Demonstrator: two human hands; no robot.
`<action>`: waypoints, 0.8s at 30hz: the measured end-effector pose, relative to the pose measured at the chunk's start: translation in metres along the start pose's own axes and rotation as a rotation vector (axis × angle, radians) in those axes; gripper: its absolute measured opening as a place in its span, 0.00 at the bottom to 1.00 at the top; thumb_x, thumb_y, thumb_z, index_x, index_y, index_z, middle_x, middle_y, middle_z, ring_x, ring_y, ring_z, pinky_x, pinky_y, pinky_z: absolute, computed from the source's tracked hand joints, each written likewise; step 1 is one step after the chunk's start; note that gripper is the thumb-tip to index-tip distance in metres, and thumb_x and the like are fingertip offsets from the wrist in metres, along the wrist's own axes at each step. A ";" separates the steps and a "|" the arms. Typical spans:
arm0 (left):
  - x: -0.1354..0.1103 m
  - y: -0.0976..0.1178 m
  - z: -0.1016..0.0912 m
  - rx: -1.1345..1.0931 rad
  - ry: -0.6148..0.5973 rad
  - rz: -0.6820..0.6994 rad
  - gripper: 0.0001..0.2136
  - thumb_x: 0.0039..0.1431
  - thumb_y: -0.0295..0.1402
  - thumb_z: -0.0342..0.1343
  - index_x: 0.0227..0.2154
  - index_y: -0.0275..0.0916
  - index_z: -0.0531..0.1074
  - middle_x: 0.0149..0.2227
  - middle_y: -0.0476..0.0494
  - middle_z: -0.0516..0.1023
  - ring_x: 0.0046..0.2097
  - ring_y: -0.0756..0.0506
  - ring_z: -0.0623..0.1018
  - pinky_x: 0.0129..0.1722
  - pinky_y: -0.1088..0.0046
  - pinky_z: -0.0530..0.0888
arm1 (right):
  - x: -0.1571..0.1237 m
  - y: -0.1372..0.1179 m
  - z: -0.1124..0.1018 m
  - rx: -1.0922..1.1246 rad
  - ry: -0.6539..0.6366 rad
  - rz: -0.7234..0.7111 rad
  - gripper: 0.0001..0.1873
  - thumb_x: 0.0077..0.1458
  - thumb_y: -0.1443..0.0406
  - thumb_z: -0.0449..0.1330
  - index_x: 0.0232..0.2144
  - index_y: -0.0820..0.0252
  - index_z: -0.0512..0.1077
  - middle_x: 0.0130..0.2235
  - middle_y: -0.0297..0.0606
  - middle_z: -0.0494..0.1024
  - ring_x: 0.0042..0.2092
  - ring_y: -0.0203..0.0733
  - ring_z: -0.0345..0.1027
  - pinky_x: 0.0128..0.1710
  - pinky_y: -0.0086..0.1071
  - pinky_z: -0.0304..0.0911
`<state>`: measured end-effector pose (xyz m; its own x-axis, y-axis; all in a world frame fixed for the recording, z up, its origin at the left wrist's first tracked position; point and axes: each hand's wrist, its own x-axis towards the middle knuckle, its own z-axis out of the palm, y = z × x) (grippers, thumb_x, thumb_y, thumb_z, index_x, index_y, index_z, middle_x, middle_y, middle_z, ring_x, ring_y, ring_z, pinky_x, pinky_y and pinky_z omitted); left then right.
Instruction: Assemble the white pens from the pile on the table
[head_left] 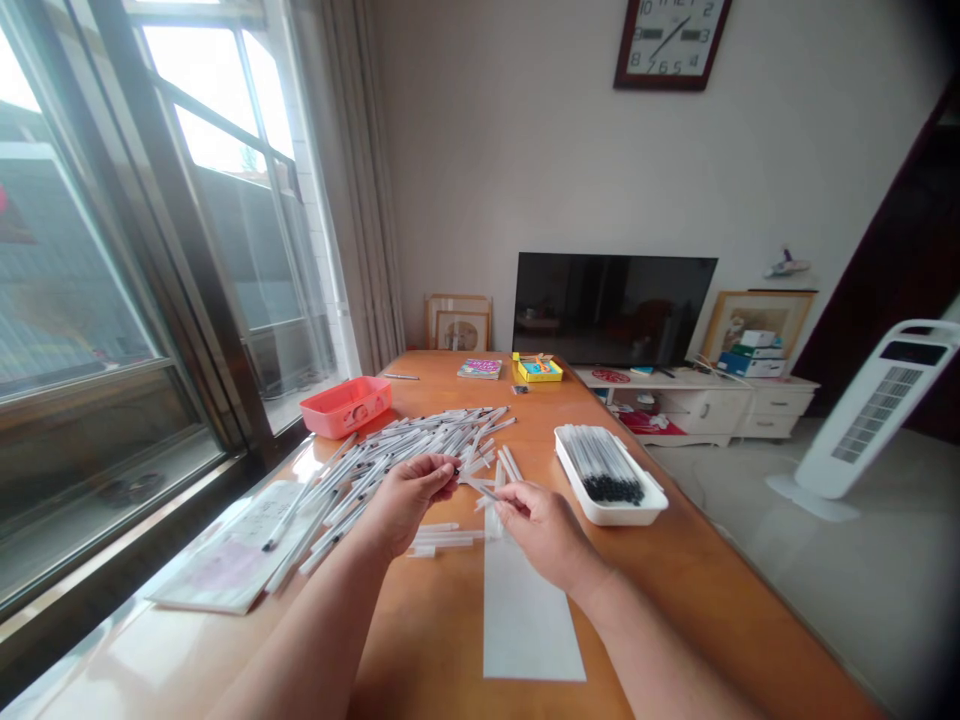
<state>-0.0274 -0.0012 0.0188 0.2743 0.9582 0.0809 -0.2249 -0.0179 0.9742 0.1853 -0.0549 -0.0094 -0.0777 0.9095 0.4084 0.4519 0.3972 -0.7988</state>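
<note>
My left hand [420, 492] is closed in a pinch, with a small black pen part showing at the fingertips. Close by on the right, my right hand [544, 528] pinches a clear plastic tube [487, 492] between thumb and fingers. Beyond and left of both hands spreads a loose pile of clear pens [397, 450] with black ends. Several short clear tubes [446, 538] lie on the table below my left hand. Under my right hand is a long white sheet [529, 620]. A white box [637, 513] to the right holds a neat row of clear pens with black ends.
A red plastic basket [319, 418] stands behind the pile, near the window. On the left, a worn booklet [217, 565] has pens across it. Farther along the wooden table [427, 640] are a colourful book [480, 369] and a yellow box [540, 375].
</note>
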 end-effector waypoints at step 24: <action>0.002 -0.005 0.001 0.138 0.008 0.031 0.15 0.52 0.41 0.67 0.35 0.33 0.78 0.28 0.44 0.76 0.31 0.49 0.72 0.36 0.72 0.67 | -0.001 -0.001 0.000 -0.138 0.002 -0.016 0.10 0.58 0.64 0.57 0.38 0.55 0.78 0.34 0.36 0.78 0.35 0.40 0.69 0.34 0.30 0.59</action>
<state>-0.0247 0.0007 0.0140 0.2616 0.9589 0.1098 -0.1026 -0.0855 0.9910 0.1855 -0.0564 -0.0092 -0.0842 0.9031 0.4211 0.5686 0.3906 -0.7240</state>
